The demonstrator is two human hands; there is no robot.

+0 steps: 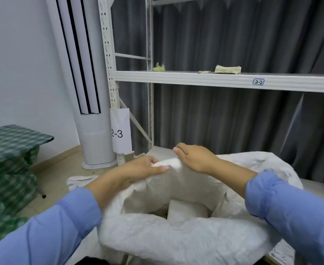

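My left hand (142,167) pinches the sack's (157,236) far rim at frame centre. My right hand (195,157) curls over that rim, just beside. A white pack (188,209) lies inside, lower in the frame, nearer my right hand.

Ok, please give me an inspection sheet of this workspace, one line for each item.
Surface: beige floor; sack's base hidden.
Job's things: large white woven sack, mouth open, white package inside.
Clutter: paper stack and yellow-green scrap on shelf labelled 2-2; white cloth on floor.
Hands: left hand and right hand both grip the sack's far rim.
Cables: nothing seen.
Surroundings: standing air conditioner, grey curtain, green checked table.
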